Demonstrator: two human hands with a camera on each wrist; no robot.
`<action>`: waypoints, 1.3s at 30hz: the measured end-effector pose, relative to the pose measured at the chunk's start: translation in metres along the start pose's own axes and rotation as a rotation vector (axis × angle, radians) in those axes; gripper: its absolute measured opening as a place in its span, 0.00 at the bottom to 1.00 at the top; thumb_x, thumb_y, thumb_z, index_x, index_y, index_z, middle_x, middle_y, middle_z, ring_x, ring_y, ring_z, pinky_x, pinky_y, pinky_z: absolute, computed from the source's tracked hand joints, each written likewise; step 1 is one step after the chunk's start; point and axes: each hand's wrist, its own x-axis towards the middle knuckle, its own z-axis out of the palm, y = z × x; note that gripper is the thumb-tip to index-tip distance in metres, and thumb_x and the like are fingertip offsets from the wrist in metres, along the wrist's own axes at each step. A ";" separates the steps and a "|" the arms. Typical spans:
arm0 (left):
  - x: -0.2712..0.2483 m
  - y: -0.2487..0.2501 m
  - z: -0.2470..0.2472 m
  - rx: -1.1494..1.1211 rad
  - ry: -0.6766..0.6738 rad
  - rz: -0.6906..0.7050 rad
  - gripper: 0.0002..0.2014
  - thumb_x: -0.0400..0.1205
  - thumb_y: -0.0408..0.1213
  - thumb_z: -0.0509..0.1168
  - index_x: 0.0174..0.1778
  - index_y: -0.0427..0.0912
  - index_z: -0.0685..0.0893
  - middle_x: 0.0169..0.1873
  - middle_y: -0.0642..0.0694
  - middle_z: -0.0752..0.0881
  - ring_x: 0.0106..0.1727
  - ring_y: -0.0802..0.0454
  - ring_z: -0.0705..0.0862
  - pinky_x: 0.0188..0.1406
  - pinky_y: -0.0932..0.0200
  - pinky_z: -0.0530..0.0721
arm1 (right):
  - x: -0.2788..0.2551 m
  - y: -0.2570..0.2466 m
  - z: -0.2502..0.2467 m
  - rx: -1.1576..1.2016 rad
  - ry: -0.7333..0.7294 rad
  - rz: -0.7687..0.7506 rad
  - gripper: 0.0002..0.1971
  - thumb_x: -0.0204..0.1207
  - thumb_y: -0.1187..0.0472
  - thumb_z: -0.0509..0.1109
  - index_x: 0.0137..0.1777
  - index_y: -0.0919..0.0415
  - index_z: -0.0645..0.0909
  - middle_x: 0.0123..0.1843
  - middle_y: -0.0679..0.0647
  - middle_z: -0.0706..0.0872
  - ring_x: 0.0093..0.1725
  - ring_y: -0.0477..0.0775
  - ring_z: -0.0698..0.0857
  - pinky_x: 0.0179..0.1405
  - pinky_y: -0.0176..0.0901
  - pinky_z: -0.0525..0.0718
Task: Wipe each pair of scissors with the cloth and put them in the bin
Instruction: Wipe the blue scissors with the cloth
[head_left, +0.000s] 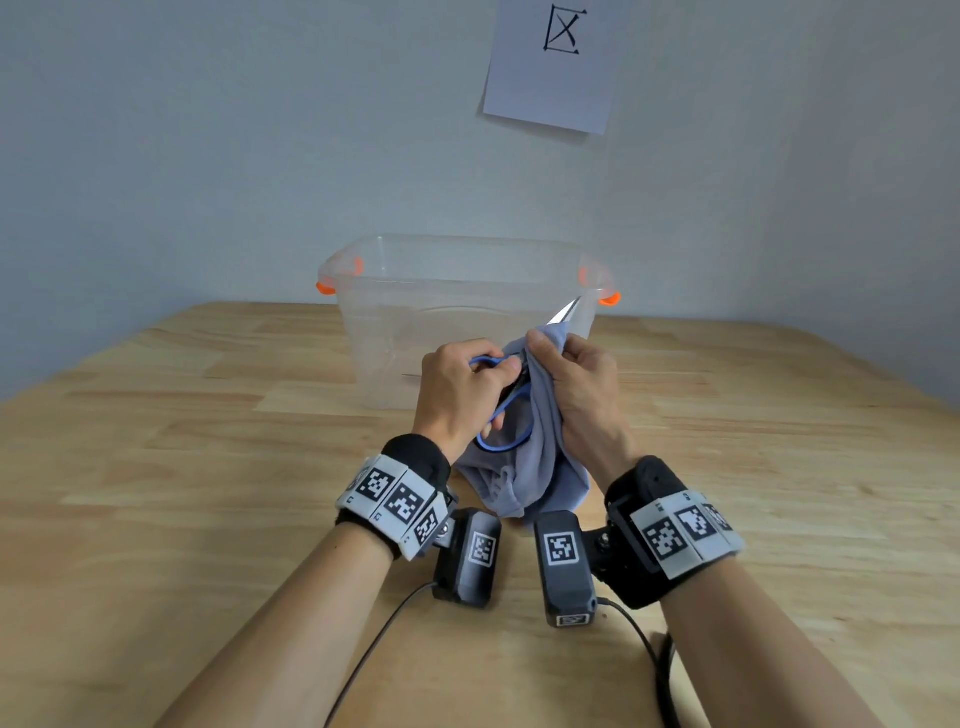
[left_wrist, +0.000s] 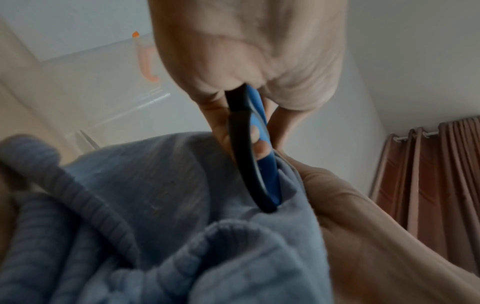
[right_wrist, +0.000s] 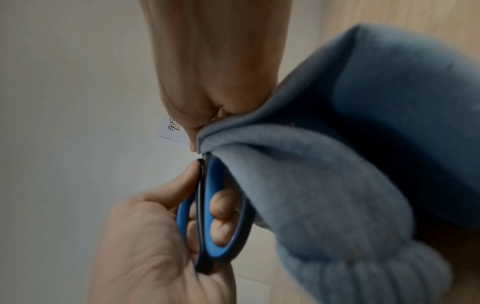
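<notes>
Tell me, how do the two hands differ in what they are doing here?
The left hand grips the scissors by the blue handle loops; the right hand pinches the cloth around the blades. The left touches plastic, the right only fabric. Both are raised in front of the bin, above the table.

It looks like a plain room in a home. A wooden desk (head_left: 208, 467) stands against a bare pale wall (head_left: 208, 130) with a sheet of paper (head_left: 550, 62) stuck on it. Long brown curtains (left_wrist: 428, 174) hang on hooks in the corner, seen from the left wrist.
</notes>
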 end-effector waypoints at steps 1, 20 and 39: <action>0.000 0.000 0.000 -0.013 0.010 -0.008 0.12 0.82 0.31 0.70 0.33 0.30 0.84 0.15 0.39 0.75 0.12 0.44 0.73 0.13 0.61 0.71 | 0.001 0.000 -0.001 0.007 -0.028 0.002 0.14 0.83 0.63 0.70 0.55 0.79 0.81 0.46 0.73 0.88 0.43 0.66 0.89 0.46 0.55 0.89; -0.002 0.006 -0.004 -0.068 -0.018 0.048 0.12 0.82 0.30 0.69 0.34 0.28 0.85 0.18 0.33 0.77 0.15 0.41 0.75 0.18 0.60 0.73 | 0.004 -0.014 -0.001 -0.092 -0.058 -0.085 0.10 0.84 0.64 0.69 0.50 0.74 0.83 0.39 0.62 0.89 0.38 0.56 0.89 0.37 0.44 0.87; -0.002 0.007 -0.002 -0.007 0.007 0.170 0.11 0.81 0.30 0.70 0.33 0.32 0.86 0.25 0.28 0.81 0.20 0.46 0.77 0.20 0.60 0.75 | 0.009 -0.013 0.003 -0.123 0.000 -0.130 0.13 0.83 0.59 0.69 0.41 0.68 0.82 0.38 0.67 0.84 0.39 0.62 0.84 0.41 0.57 0.83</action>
